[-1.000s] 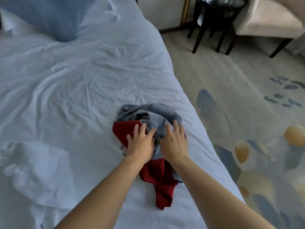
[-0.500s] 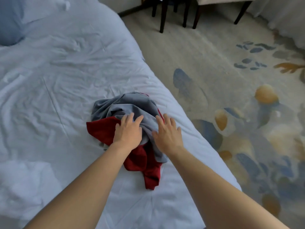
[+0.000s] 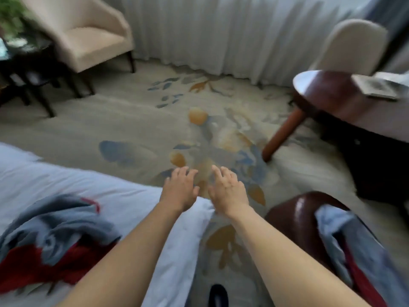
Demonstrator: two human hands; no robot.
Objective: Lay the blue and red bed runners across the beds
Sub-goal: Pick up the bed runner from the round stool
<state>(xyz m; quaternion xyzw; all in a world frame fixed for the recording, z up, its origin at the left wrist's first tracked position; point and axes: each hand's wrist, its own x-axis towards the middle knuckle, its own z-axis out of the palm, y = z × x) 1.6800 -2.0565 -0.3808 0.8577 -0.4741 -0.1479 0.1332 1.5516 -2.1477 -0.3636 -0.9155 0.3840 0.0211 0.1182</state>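
Observation:
A crumpled blue and red bed runner point(image 3: 55, 235) lies bunched on the white bed point(image 3: 66, 180) at the lower left. A second blue and red runner point(image 3: 354, 251) is draped over a dark wooden piece of furniture point(image 3: 294, 216) at the lower right. My left hand point(image 3: 180, 188) and my right hand point(image 3: 226, 191) hang in the air past the bed's corner, above the carpet. Both are empty with fingers loosely spread, touching nothing. The frame is blurred by motion.
A patterned carpet point(image 3: 199, 120) fills the middle. A beige armchair point(image 3: 88, 34) and a dark side table point(image 3: 28, 63) stand at the back left. White curtains point(image 3: 210, 29) hang behind. A wooden desk point(image 3: 332, 94) and a pale chair point(image 3: 354, 45) are at the right.
Both hands have lifted off the bunched runner and moved right, past the bed's corner. The view has swung right, showing the carpet, the desk and the second runner.

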